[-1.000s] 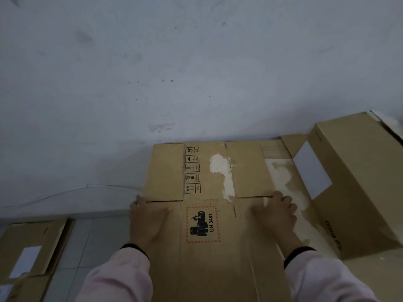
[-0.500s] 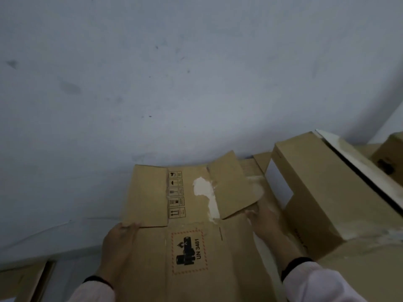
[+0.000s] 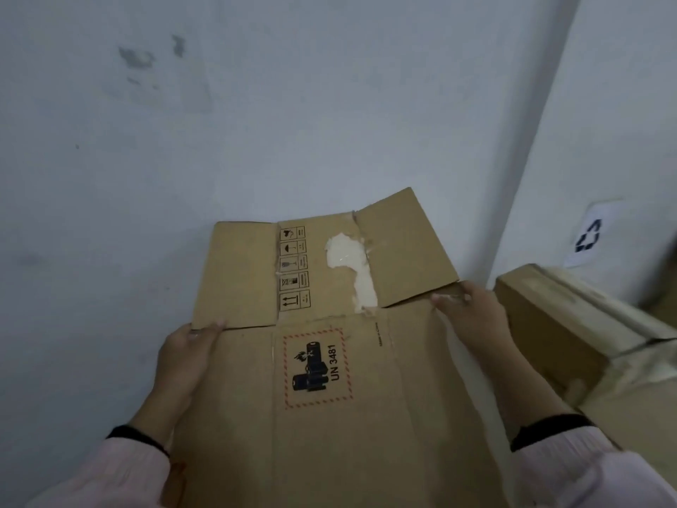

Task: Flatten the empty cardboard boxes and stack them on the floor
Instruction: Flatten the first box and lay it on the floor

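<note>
A flattened brown cardboard box (image 3: 329, 427) with a red-bordered UN 3481 battery label fills the lower middle, lifted in front of the wall. Its far flaps stick out beyond my fingers, and the right flap tilts upward. A torn white patch marks the middle flap. My left hand (image 3: 185, 357) grips the box's left edge just below the flap line. My right hand (image 3: 472, 313) grips the right edge at the flap crease. Pink sleeves with dark cuffs cover both wrists.
An unflattened cardboard box (image 3: 557, 324) with taped edges stands at the right, close to my right arm. A grey-white wall (image 3: 256, 122) rises straight ahead. A white panel with a recycling symbol (image 3: 588, 236) stands at the far right.
The flattened box has come up off the floor and swung right with both hands on its edges. My view has turned right and upward, so the floor and left boxes are out of sight.
</note>
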